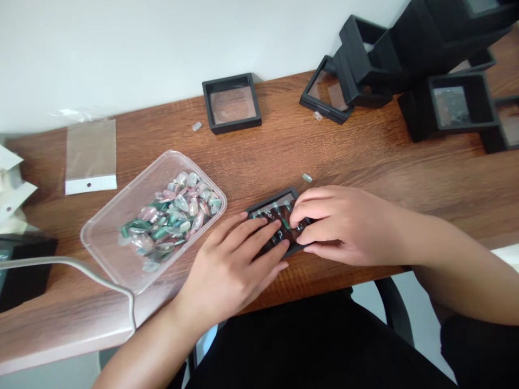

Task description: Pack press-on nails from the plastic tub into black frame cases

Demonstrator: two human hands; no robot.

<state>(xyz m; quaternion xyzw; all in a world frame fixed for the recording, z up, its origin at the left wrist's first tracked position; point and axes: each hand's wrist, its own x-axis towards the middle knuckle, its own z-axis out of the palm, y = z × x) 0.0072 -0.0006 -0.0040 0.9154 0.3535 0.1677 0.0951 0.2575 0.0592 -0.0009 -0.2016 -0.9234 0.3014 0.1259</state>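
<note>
A small black display frame [267,205] lies on the wooden desk [284,156] near its front edge, with several green and pink stones laid in it. My left hand [231,265] rests flat on the frame's left part, fingers stretched out over the stones. My right hand [340,224] lies over the frame's right part with its fingertips curled together on a small green stone [286,223]. A clear plastic tub [121,216] to the left holds a heap of green, pink and grey stones [172,216].
An empty black frame [232,102] stands at the back centre. Several black frames [405,59] are stacked at the back right. Loose stones [307,177] lie on the desk. A clear plastic bag [91,155] lies at the left, with a grey cable [81,267] and a black box [24,270] below it.
</note>
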